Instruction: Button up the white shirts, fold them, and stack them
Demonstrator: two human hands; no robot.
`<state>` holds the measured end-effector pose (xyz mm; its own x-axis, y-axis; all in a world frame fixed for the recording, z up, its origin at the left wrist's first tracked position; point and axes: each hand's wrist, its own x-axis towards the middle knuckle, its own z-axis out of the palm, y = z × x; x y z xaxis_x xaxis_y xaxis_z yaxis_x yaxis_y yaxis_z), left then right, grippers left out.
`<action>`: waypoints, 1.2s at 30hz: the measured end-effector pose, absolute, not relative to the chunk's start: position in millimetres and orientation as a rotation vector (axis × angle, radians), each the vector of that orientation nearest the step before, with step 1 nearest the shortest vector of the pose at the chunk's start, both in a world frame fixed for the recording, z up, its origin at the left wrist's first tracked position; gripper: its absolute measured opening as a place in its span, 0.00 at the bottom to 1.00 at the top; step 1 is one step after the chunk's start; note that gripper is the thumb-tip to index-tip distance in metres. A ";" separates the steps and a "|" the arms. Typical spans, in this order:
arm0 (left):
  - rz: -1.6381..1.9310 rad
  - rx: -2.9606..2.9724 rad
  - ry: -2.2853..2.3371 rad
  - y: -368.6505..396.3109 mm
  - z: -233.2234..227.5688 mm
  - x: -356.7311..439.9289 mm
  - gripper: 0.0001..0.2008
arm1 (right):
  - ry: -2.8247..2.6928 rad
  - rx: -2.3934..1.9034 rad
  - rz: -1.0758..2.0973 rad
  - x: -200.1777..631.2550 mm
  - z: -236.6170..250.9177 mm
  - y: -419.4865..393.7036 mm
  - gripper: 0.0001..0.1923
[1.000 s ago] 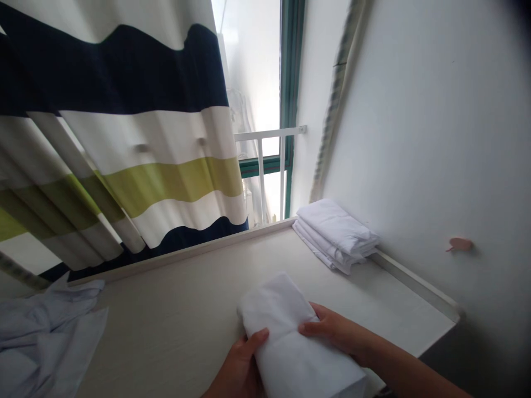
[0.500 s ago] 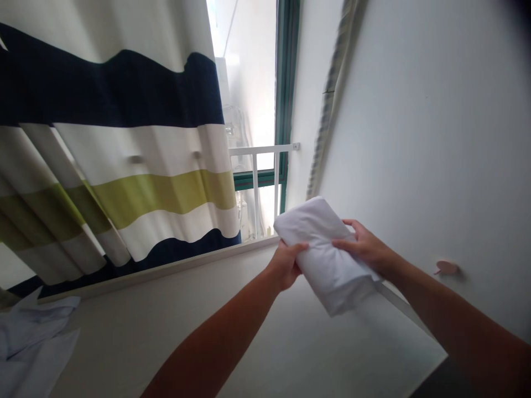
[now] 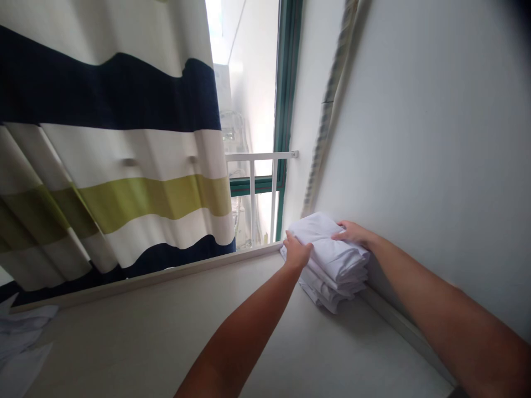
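A folded white cloth lies on top of a stack of folded white cloths in the far right corner of the pale table. My left hand grips the top cloth's left edge. Across from it, my right hand rests on the cloth's right side, close to the wall. Both arms stretch forward over the table.
A striped curtain of white, navy and green hangs behind the table at left. A window with a white rail is behind the stack. A white wall runs along the right. Loose white fabric lies at the table's left edge.
Both hands lifted the folded cloth from the near table edge, carried it forward and to the right, and set it onto the stack in the corner.
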<state>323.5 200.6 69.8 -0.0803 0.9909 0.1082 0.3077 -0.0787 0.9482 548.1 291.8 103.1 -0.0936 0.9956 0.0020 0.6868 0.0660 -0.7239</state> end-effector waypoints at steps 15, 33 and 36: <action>0.659 2.247 1.463 253.1 69.1 293.5 0.30 | -2.185 -1.632 0.195 523.7 54.5 225.4 0.34; 0.566 2.250 1.405 254.5 59.7 283.6 0.30 | -2.176 -1.576 0.515 544.0 31.9 233.0 0.31; 0.673 2.285 1.372 239.1 68.0 282.9 0.29 | -2.105 -1.611 0.422 538.0 63.0 247.6 0.28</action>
<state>282.9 239.1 68.0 0.4057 0.8918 0.2003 0.7044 -0.4447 0.5532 538.0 247.6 63.0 -0.2138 0.9624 0.1674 0.8237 0.2698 -0.4987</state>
